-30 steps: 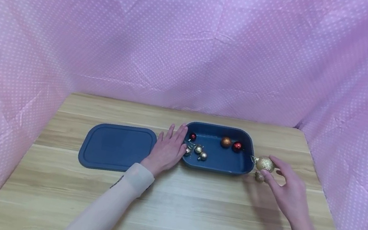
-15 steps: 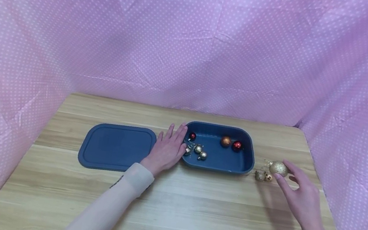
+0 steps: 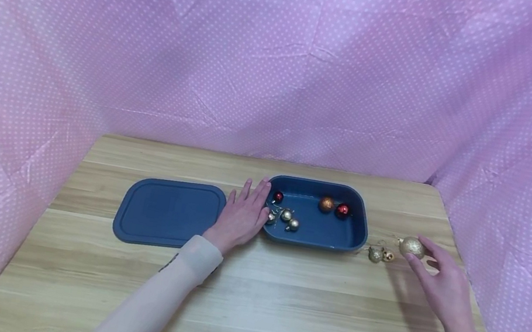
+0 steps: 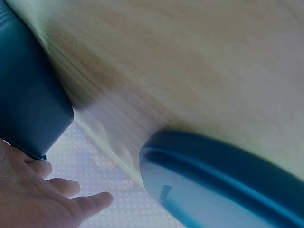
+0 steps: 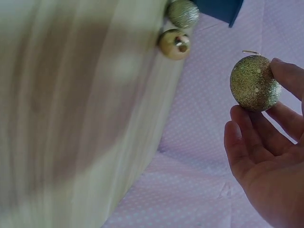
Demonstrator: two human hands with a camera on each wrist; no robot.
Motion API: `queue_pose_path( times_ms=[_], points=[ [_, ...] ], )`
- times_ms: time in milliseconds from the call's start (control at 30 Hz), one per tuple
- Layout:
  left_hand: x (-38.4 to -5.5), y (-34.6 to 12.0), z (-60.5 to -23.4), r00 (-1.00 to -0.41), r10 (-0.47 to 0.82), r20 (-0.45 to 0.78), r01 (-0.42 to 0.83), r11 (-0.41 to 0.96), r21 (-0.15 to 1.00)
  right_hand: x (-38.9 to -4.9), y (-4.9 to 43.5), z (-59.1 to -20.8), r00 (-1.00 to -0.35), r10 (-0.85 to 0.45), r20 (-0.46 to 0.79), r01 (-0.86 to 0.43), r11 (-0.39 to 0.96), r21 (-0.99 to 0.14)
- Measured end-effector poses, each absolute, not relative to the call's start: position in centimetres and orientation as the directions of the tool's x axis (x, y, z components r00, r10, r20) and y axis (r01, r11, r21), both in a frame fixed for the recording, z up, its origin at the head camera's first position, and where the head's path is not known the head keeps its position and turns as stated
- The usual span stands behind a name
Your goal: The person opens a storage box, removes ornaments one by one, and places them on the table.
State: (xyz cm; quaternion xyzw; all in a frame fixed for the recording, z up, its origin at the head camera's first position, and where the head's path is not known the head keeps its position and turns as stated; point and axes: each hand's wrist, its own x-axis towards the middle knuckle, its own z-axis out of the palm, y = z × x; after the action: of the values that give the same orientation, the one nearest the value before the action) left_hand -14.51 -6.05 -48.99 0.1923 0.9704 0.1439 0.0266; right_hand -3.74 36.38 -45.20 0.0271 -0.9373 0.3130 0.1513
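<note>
My right hand pinches a large gold glitter bauble between thumb and fingers, held off the table to the right of a blue box. In the right wrist view a thin gold loop tops this bauble. My left hand rests against the box's left rim with fingers straight and spread. Inside the box lie an orange bauble, a red bauble, a small dark red one and several small gold baubles at the left end, one partly hidden by my left thumb.
Two small gold baubles sit on the wooden table, just right of the box. Left of my left hand lies a flat blue lid. Pink dotted cloth encloses the table at the back and sides.
My right hand has moved right with the large gold bauble, away from the box's right end. The second small gold bauble on the table has come into view. My left hand has stayed put.
</note>
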Motion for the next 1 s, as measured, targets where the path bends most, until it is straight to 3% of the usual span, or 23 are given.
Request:
queue_pose_path(
  times_ms=[1000],
  points=[
    [-14.6,-6.2,-48.9,-0.924,0.383,0.008,0.37,0.885,0.283,-5.5,39.3,-47.7,-0.986,-0.012,0.166,-0.099,0.846,-0.523]
  ],
)
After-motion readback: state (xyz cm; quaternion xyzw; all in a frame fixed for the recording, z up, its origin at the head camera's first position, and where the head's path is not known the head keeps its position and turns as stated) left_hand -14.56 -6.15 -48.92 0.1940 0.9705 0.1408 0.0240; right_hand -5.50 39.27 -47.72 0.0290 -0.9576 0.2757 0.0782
